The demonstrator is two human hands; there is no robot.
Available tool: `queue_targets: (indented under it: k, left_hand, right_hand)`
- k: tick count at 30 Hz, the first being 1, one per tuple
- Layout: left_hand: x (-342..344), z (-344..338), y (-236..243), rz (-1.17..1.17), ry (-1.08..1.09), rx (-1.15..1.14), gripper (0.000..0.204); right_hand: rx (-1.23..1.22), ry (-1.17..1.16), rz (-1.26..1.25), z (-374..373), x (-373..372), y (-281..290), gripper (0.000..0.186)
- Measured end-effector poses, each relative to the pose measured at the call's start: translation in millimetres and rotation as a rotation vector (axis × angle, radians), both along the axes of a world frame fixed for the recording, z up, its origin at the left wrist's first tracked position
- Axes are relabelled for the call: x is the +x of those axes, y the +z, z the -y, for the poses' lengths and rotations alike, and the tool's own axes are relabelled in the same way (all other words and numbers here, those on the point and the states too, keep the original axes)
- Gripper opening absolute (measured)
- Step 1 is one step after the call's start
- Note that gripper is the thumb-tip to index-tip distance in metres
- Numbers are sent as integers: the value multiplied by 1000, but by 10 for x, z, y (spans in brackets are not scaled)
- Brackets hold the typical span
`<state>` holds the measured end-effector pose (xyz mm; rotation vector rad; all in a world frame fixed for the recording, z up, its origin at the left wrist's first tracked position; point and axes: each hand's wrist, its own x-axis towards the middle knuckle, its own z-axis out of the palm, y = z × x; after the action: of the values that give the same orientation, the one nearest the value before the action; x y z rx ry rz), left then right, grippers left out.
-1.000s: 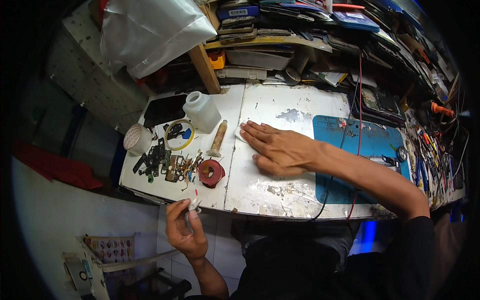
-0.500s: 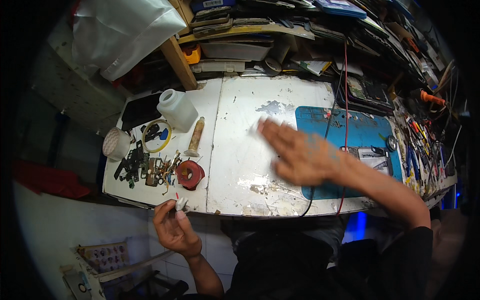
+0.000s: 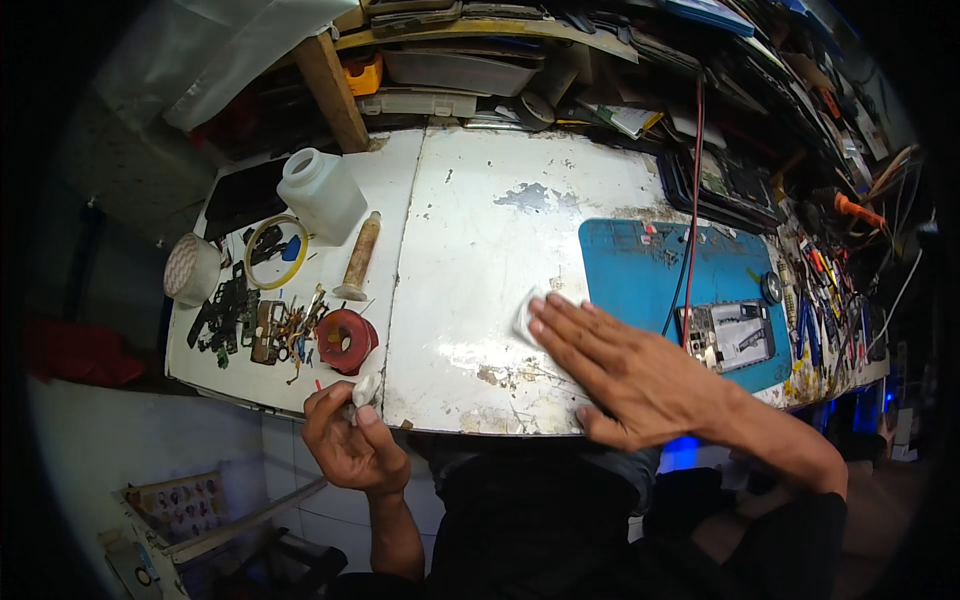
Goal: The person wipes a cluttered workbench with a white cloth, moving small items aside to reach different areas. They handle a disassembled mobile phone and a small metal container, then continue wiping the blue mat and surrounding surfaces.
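Observation:
With my right hand point(image 3: 640, 390) I press a white wipe point(image 3: 522, 318) on the white worktop point(image 3: 485, 260), left of the blue mat point(image 3: 630, 270). My left hand point(image 3: 350, 440) pinches a small white object point(image 3: 366, 387) with a thin red piece sticking out, at the front edge. Just behind it sit a red spool point(image 3: 346, 340), loose electronic parts point(image 3: 232, 310) and a yellow ring point(image 3: 275, 282). A stained syringe-like tube point(image 3: 362, 255) lies beside a translucent white bottle point(image 3: 325, 200). An opened phone point(image 3: 730, 335) rests on the mat.
Tools point(image 3: 815, 295) crowd the right side, with an orange-handled tool point(image 3: 855, 212). Black and red cables point(image 3: 693, 240) hang across the mat. Stacked trays and devices point(image 3: 460, 70) fill the back shelves. A white cup point(image 3: 190, 268) stands at the left.
My right hand and wipe have moved right and toward the front edge, passing through a blur. My left hand still holds the white object. The whole view has shifted.

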<state>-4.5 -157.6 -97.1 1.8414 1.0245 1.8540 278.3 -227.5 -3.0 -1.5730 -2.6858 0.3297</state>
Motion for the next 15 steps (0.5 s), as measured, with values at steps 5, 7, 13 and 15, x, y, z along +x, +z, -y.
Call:
queue_targets:
  k: [5, 7, 13, 15]
  left_hand:
    - [33, -11, -33, -47, 23, 85, 30]
    - [48, -25, -49, -44, 48, 109, 30]
    - [153, -62, -93, 3, 226, 110, 28]
    - [187, -81, -105, 5, 289, 122, 28]
  right_hand:
    - [-67, 64, -135, 183, -181, 65, 77]
    - [-81, 93, -156, 206, -280, 30, 79]
    - [3, -119, -135, -417, -97, -78, 75]
    - [63, -279, 62, -835, 72, -88, 76]
